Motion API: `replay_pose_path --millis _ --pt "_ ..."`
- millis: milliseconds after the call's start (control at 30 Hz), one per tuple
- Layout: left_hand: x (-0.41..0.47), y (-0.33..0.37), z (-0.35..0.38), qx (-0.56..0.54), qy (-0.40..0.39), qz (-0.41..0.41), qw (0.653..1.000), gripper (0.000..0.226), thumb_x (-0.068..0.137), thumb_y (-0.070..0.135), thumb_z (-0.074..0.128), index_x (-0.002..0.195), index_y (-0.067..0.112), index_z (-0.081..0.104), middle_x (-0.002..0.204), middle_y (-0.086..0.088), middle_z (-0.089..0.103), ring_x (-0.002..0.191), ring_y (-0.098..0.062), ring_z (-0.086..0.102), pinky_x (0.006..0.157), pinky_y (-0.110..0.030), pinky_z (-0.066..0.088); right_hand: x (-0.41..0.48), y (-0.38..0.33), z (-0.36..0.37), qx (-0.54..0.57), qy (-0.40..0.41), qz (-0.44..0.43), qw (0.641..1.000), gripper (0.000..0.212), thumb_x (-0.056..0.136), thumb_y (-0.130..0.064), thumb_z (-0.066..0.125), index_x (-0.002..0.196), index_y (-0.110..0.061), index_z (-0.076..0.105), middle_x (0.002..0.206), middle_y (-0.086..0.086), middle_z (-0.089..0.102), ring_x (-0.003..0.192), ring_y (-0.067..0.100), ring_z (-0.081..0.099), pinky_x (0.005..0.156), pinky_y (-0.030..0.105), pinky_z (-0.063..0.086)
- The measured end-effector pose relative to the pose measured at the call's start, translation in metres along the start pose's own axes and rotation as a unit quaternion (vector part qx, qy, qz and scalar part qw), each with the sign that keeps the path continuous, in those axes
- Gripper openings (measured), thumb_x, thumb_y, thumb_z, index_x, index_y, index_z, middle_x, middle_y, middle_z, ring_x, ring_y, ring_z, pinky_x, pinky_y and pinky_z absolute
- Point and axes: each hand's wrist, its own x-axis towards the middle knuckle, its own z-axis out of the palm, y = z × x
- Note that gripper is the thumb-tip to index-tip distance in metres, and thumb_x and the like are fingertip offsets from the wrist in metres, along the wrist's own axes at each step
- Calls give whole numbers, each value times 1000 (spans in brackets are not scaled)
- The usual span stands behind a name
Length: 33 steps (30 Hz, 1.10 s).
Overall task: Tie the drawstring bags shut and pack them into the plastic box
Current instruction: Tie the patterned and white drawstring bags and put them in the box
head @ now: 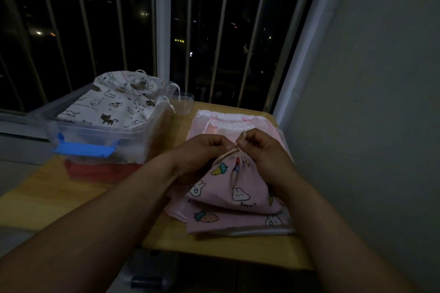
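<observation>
Pulling both cord ends outward evenly, with the gathered neck kept pinned, is what I am judging will seat this knot. At six o'clock my feed is showing the left hand and right hand pinching the drawstring, fingers curled tight, knuckles nearly meeting, above the pink rabbit bag that is lying on a pile of pink bags. Further off, at ten o'clock, the plastic box is holding a cat-print bag.

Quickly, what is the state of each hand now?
Left hand: closed, pinching the drawstring of the pink bag.
Right hand: closed, pinching the same drawstring.
</observation>
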Motion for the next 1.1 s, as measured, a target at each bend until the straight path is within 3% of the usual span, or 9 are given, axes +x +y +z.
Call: replay_pose_path --millis 167,433,533,600,667,733,833,1000,1100 --pt "-2 0 0 5 6 6 1000 16 103 6 51 89 5 58 82 -12 67 68 -18 66 62 -27 56 1 1 3 -30 12 -4 999 17 104 -29 59 93 -26 71 96 -1 74 92 19 68 91 45 55" --pt "-1 -4 2 10 56 28 998 14 104 11 53 91 9 57 73 -5 67 62 -13 65 57 -24 52 0 0 4 -113 59 -87 988 12 103 -23 59 96 -19 68 96 -4 69 93 13 63 88 28 49" --pt "0 -3 -4 -17 52 11 998 16 100 7 57 85 10 59 78 -10 64 67 -18 62 61 -27 52 0 -3 -1 -36 51 -44 997 16 103 -22 60 91 -17 68 90 2 70 86 17 63 84 37 51" --pt "-1 0 -10 54 56 1 997 14 101 14 58 91 7 64 91 -16 69 81 -27 66 75 -35 55 1 -5 -6 46 33 -8 998 21 104 -21 60 83 -18 66 82 3 67 80 19 61 78 39 50" --pt "-3 2 -10 187 57 -2 981 24 103 23 56 99 1 66 103 -21 72 88 -31 66 82 -42 55 0 -6 -9 48 19 4 999 21 104 -20 60 85 -17 67 81 -1 68 80 16 64 77 35 51" --pt "-3 1 -7 251 50 -9 967 28 104 22 55 108 -4 62 93 -27 66 73 -22 60 67 -31 50 0 -8 -9 -25 20 -10 999 18 105 -22 59 89 -17 67 81 -8 68 78 5 63 77 26 50" --pt "-2 0 -4 335 70 10 939 15 104 12 49 107 2 60 72 -9 54 49 -9 42 46 -20 37 -2 -10 -5 -145 44 -34 988 17 106 -28 54 93 -21 62 83 -9 64 70 0 55 62 10 39" --pt "4 -7 -15 491 132 129 852 5 101 16 55 97 15 56 83 1 63 72 -16 58 65 -33 47 -8 -10 3 -228 57 -56 970 19 109 -33 45 95 -25 56 88 1 65 76 11 58 59 17 39" --pt "5 -12 -21 555 143 155 805 3 102 19 53 101 17 51 80 1 59 73 -24 57 65 -38 48 -10 -16 5 -240 48 -48 968 19 108 -31 46 96 -23 58 90 -2 65 78 7 56 58 13 36"
